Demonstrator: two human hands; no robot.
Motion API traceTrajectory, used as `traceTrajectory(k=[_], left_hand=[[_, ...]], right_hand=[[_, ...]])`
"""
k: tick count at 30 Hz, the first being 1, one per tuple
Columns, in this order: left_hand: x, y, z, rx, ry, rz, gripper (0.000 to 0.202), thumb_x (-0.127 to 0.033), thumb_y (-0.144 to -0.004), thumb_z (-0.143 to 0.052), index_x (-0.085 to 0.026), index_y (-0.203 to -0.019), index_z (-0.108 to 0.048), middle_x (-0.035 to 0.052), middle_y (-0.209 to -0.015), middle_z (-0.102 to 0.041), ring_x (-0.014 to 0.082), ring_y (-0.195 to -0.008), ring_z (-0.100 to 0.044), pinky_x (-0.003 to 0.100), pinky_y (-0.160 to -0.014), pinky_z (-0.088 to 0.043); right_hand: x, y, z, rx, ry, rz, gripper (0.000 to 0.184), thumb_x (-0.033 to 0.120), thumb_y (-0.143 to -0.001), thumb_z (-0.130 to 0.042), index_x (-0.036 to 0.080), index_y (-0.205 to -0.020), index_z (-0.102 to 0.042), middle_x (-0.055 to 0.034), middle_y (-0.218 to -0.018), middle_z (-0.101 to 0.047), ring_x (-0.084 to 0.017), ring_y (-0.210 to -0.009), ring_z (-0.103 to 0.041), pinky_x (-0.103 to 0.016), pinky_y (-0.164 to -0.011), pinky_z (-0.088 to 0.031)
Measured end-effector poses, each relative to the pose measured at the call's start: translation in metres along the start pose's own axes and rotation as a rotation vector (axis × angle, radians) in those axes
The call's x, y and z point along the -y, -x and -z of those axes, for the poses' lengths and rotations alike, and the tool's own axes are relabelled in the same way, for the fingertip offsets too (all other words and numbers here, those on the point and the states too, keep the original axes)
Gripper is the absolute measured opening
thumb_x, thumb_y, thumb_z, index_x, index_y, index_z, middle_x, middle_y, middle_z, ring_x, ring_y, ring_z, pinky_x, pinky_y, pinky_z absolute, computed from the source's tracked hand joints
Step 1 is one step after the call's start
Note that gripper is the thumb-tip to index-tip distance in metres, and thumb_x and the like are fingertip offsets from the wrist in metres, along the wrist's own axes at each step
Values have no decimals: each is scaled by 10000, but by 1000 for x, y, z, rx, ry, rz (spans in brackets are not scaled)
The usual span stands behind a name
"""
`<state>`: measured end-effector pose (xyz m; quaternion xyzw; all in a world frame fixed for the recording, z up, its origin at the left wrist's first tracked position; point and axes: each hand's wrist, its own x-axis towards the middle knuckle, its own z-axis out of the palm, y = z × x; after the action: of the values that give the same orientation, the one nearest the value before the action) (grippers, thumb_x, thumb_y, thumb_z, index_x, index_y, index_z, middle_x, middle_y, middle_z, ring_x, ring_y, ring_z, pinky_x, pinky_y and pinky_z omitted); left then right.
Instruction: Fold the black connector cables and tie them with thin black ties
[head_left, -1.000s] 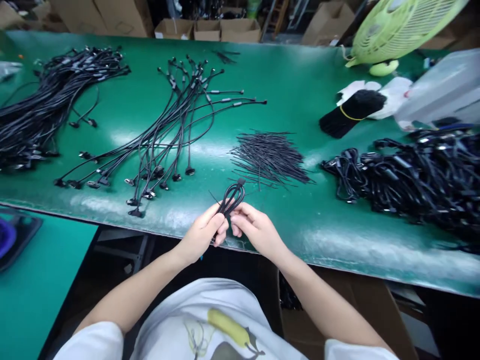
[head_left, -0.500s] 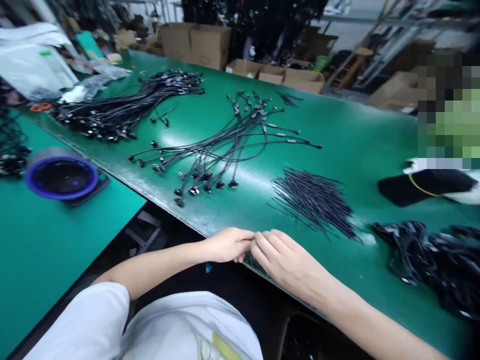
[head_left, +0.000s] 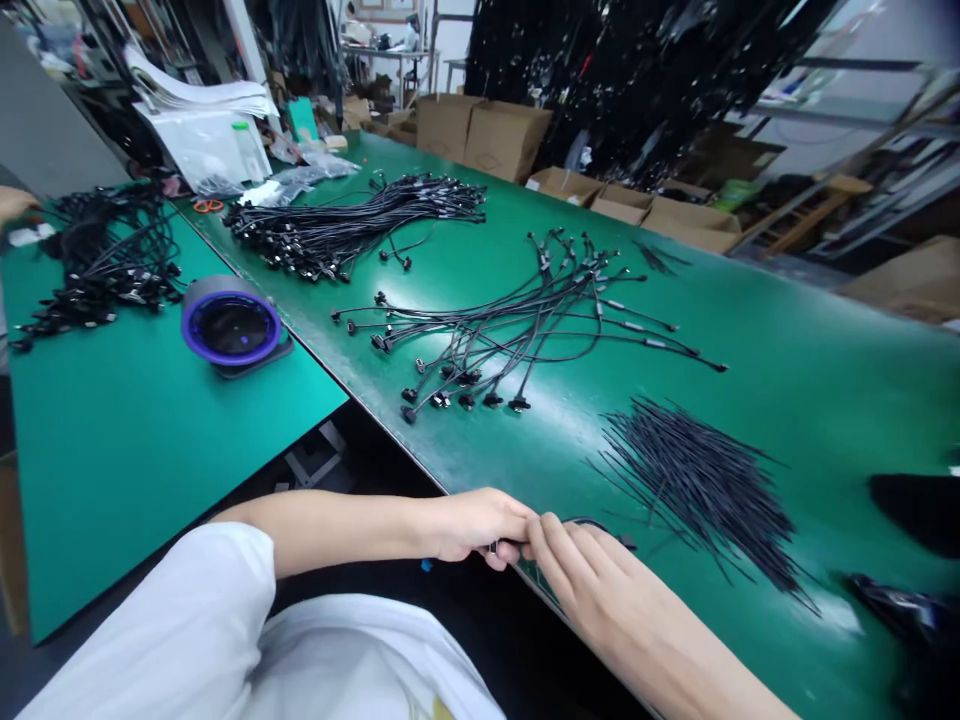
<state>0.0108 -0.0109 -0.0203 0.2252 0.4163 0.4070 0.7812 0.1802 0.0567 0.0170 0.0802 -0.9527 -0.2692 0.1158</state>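
Note:
My left hand point(head_left: 484, 525) and my right hand point(head_left: 577, 560) meet at the front edge of the green table, fingers closed together. A short length of black cable point(head_left: 589, 521) shows behind the right fingers, with a dark end lying by that hand. A small dark piece sticks out under my left fingers; the rest is hidden by the hands. To the right of them lies a pile of thin black strips point(head_left: 697, 480) that look like cable ties. Beyond the hands, loose black cables with connectors point(head_left: 495, 325) are spread across the table.
A thick bundle of black cables point(head_left: 360, 220) lies farther back. On the lower green table point(head_left: 165, 440) stand a purple-rimmed round device point(head_left: 232, 328) and a heap of cables point(head_left: 112, 250). Cardboard boxes point(head_left: 506, 140) line the far edge. At far left another person's hand point(head_left: 15, 203) shows.
The view has turned left, so the table and piles sit farther right. My hands stay together; a bit of black cable now shows beside the right one.

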Motion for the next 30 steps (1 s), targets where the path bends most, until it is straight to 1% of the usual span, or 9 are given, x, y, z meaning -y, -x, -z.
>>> traceTrajectory(k=[4, 9, 12, 14, 18, 20, 22, 27, 30], left_hand=[[-1, -3, 0, 0, 27, 81, 351, -363, -654, -772, -157, -589, -495, -36, -582, -478, 36, -455, -321, 214, -455, -175], [1, -5, -5, -47, -57, 53, 239, -168, -802, -551, -160, -579, -465, -46, -561, -435, 52, -457, -312, 227, -466, -204], [0, -1, -9, -95, -225, -46, 237, -66, -824, -392, -172, -638, -494, -52, -555, -413, 85, -504, -353, 246, -534, -304], [-1, 0, -9, -89, -281, -142, 195, -57, -809, -412, -177, -710, -530, -55, -603, -433, 97, -575, -388, 249, -601, -335], [-10, -10, -2, -173, -183, -345, 170, -212, -888, -462, -171, -771, -578, -27, -760, -525, 116, -741, -458, 247, -741, -380], [-17, -17, 1, -204, -90, -285, 363, -384, -954, -394, -151, -777, -608, 1, -768, -556, 134, -768, -500, 265, -800, -413], [-26, -19, 3, -141, -89, -260, 521, -527, -954, -346, -129, -820, -653, 36, -786, -588, 159, -801, -546, 292, -847, -437], [-37, 3, 2, -134, -634, -730, 691, -722, -876, -295, -201, -933, -746, 81, -982, -593, 229, -1002, -514, 323, -991, -377], [-31, 6, 5, -54, -863, -773, 726, -685, -911, -212, -230, -873, -776, 69, -892, -578, 212, -898, -521, 311, -941, -388]], right_hand=[[1, -2, 3, 97, 27, 51, 451, -21, -803, -311, 90, -1027, -686, -158, -843, -608, -258, -726, -521, -411, -648, -409], [-3, -10, 7, 159, -24, 133, 380, -33, -787, -340, 181, -740, -651, -80, -644, -465, -220, -601, -408, -367, -541, -293], [-8, -12, -1, 71, -27, -4, 329, -39, -771, -367, 193, -680, -582, -58, -615, -440, -211, -574, -398, -359, -542, -266], [-12, -12, -9, -1, -77, -126, 291, -33, -760, -390, 197, -656, -534, -42, -605, -446, -195, -554, -409, -347, -551, -269], [-11, -20, -20, -91, -87, -432, 251, 57, -860, -446, 201, -661, -498, -1, -576, -467, -154, -539, -448, -306, -560, -285], [-2, -26, -24, -144, -57, -590, 211, 113, -907, -470, 195, -730, -551, -5, -623, -554, -145, -582, -511, -285, -576, -319], [9, -29, -28, -211, -109, -708, 181, 140, -931, -465, 186, -828, -606, -30, -735, -655, -144, -641, -577, -261, -611, -375], [9, -11, -33, -197, -475, -926, 245, 249, -964, -415, 215, -824, -614, -18, -720, -666, -142, -582, -595, -231, -532, -413], [-3, -1, -28, -159, -462, -948, 278, 284, -967, -428, 213, -737, -567, 11, -619, -595, -121, -519, -543, -224, -491, -375]])
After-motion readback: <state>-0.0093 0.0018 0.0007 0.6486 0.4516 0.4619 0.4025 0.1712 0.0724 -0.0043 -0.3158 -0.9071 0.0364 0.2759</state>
